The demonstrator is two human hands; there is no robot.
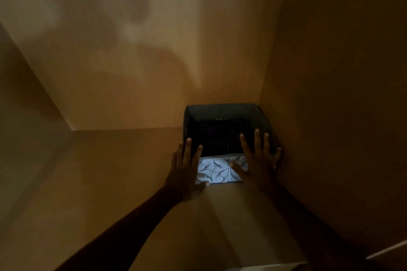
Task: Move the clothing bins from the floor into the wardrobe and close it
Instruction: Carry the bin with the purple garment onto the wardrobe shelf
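Note:
A fabric clothing bin [217, 170] with a white and dark leaf-patterned front and a dark open inside stands on the wooden wardrobe shelf [110, 182], tucked into the back right corner. Dark folded clothing lies inside it, hard to make out. My left hand [184, 170] lies flat with spread fingers against the bin's front left corner. My right hand [259, 160] lies flat with spread fingers over the bin's front right rim, its thumb on the patterned front. Neither hand is closed around anything.
The wardrobe's right side wall [330, 94] touches the bin. The back wall [154, 61] carries shadows of my arms. The left side wall [22, 94] stands far off, with bare shelf between. A pale edge [387, 249] shows at bottom right.

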